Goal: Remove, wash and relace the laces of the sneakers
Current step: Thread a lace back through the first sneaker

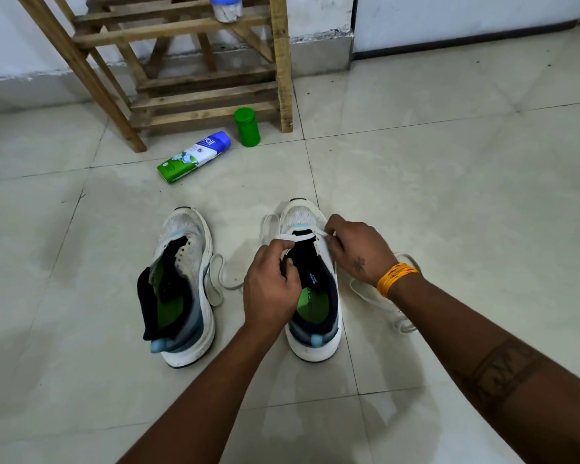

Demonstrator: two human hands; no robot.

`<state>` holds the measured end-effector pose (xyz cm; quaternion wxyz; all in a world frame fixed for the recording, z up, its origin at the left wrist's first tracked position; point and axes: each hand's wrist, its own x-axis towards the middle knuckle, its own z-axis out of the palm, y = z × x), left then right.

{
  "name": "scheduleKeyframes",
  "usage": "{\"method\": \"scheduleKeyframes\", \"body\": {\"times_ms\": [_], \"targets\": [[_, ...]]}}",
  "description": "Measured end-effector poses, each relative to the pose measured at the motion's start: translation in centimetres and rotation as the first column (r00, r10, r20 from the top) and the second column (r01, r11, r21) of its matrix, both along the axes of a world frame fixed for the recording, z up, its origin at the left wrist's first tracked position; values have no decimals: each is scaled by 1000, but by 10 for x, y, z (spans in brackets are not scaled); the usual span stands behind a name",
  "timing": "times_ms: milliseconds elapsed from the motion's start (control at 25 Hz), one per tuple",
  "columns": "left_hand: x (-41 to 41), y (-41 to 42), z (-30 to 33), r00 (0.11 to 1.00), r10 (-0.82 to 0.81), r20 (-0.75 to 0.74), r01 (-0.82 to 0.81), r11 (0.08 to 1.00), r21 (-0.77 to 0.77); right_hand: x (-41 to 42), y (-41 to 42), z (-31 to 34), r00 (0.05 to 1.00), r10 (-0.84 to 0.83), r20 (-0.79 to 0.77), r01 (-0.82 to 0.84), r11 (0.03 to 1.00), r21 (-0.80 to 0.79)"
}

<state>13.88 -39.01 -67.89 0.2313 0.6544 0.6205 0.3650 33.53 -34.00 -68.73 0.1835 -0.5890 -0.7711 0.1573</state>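
Two white sneakers with green insoles stand on the tiled floor, toes pointing away from me. The left sneaker [185, 283] has no lace in its eyelets, and a loose white lace [216, 279] lies beside it. On the right sneaker [310, 296], a white lace [287, 236] crosses the lowest eyelets near the toe. My left hand [270, 283] pinches that lace at the left eyelet row. Over at the right eyelet row, my right hand [359, 251] pinches the other end. More of the lace [382, 299] trails on the floor to the right of the shoe.
A wooden rack [188, 72] stands against the wall ahead, with a blue-lidded jar [226, 6] on a shelf. A blue and green bottle [195, 157] lies on the floor beside an upright green container [246, 127]. The tiles look damp in patches.
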Motion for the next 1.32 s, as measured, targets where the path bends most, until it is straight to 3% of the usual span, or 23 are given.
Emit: {"method": "scheduleKeyframes", "body": {"times_ms": [80,200,280,360,440,560,640,760,840,960,1040,1120,1200,1320], "targets": [[-1,-2,0,1000,14,24,-14,1000,1,12,3,-6,980,-197,14,197,980,8],[0,-3,1,998,31,47,-32,999,6,42,8,-10,872,-436,220,464,881,-91],[0,-4,-1,998,21,57,-21,1000,4,36,8,-3,908,-363,209,386,919,-81],[2,-4,-2,997,18,69,-18,1000,-1,12,7,9,990,-120,79,124,991,-43],[4,-4,-3,998,21,67,-21,1000,1,-8,9,11,996,25,82,-26,1000,13],[6,-7,-1,997,41,72,-42,999,16,6,17,4,968,-144,203,144,989,17],[5,-6,0,994,65,83,-66,998,7,30,18,-4,948,-266,173,279,959,-52],[5,-8,0,995,50,90,-51,999,10,24,7,5,979,-161,-127,148,983,-107],[1,-7,0,996,49,75,-51,998,24,1,4,13,981,-56,-188,43,997,-70],[0,-5,-2,998,49,45,-50,998,23,-4,9,7,983,-152,105,159,985,-70],[2,-7,-1,998,50,44,-51,999,19,16,13,9,889,-310,336,357,930,-86],[3,-8,0,996,66,53,-67,998,18,30,9,11,813,-326,483,437,889,-135],[5,-7,-1,996,73,53,-73,997,14,28,7,12,843,-271,464,344,935,-80],[5,-7,0,997,62,47,-63,998,17,1,2,16,972,-61,227,64,998,-7]]}}
